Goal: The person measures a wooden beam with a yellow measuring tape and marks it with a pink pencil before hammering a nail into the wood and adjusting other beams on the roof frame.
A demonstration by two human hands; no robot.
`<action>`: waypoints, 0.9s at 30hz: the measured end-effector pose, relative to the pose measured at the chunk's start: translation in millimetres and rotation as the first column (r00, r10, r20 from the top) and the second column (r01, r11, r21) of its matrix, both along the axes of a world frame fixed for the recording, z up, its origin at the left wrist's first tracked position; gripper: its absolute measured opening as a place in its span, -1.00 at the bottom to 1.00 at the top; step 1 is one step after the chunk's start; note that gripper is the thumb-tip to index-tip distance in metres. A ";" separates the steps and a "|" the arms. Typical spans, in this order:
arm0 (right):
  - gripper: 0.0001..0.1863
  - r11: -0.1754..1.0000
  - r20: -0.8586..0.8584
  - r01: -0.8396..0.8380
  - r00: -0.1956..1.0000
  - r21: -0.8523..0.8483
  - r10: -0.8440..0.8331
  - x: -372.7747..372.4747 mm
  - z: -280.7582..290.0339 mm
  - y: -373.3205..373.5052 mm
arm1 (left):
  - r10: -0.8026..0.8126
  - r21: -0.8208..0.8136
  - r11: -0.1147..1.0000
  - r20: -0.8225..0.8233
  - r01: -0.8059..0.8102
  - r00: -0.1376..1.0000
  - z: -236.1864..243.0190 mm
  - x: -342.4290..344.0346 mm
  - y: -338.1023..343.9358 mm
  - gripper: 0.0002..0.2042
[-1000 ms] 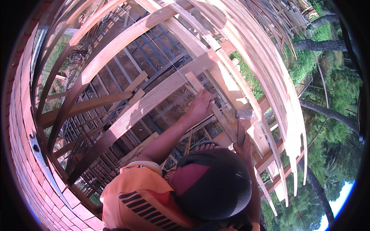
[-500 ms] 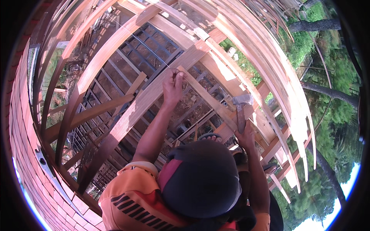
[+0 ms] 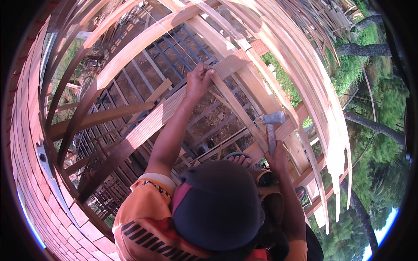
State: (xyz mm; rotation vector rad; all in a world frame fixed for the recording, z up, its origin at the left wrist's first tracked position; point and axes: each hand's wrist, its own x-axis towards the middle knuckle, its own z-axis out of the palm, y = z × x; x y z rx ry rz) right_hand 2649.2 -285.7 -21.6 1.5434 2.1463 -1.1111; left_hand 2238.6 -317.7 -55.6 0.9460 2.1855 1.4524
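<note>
My left hand [image 3: 198, 82] reaches up to a narrow wooden batten [image 3: 233, 106], with fingers curled on its upper end where it meets a wide grooved beam [image 3: 148, 119]. A thin taut line [image 3: 174, 41] runs down toward those fingers. Lower right, my right hand [image 3: 276, 156] grips the handle of a hammer [image 3: 272, 137], whose grey metal head lies beside the batten and a pale board. Orange sleeves and a dark rounded shape [image 3: 217, 209] fill the bottom; part of a sandalled foot [image 3: 237, 158] shows above that shape.
Curved timber ribs [image 3: 307, 102] arch around both sides, over an open framework of dark bars [image 3: 172, 48] with bare ground below. A reddish tiled surface [image 3: 30, 130] curves along the left. Tree trunks [image 3: 370, 126] and foliage are at the right; a timber pile lies at the top right.
Since a second ago my left hand has moved up and left along with the batten's upper end. My right hand and the hammer have shifted slightly upward.
</note>
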 end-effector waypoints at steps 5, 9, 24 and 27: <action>-0.43 0.999 -0.005 -0.053 0.999 0.006 0.053 -10.6 16.2 6.8 | -0.027 -0.037 0.999 -0.094 0.024 0.995 4.0 4.8 -0.7 -0.86; -0.44 0.996 -0.086 -0.089 0.992 0.032 0.091 -33.1 31.7 20.0 | -0.051 -0.071 0.997 -0.220 0.036 0.974 1.4 7.7 1.5 -0.86; -0.51 0.991 -0.664 -0.103 0.735 0.087 0.135 -172.9 87.6 49.6 | 0.059 -0.076 0.996 0.026 -0.057 0.998 -14.9 17.8 0.0 -0.86; -0.50 0.990 -0.679 -0.120 0.722 0.067 0.134 -173.7 72.6 49.7 | 0.050 -0.095 0.994 -0.059 -0.056 0.997 -16.5 18.8 -0.9 -0.84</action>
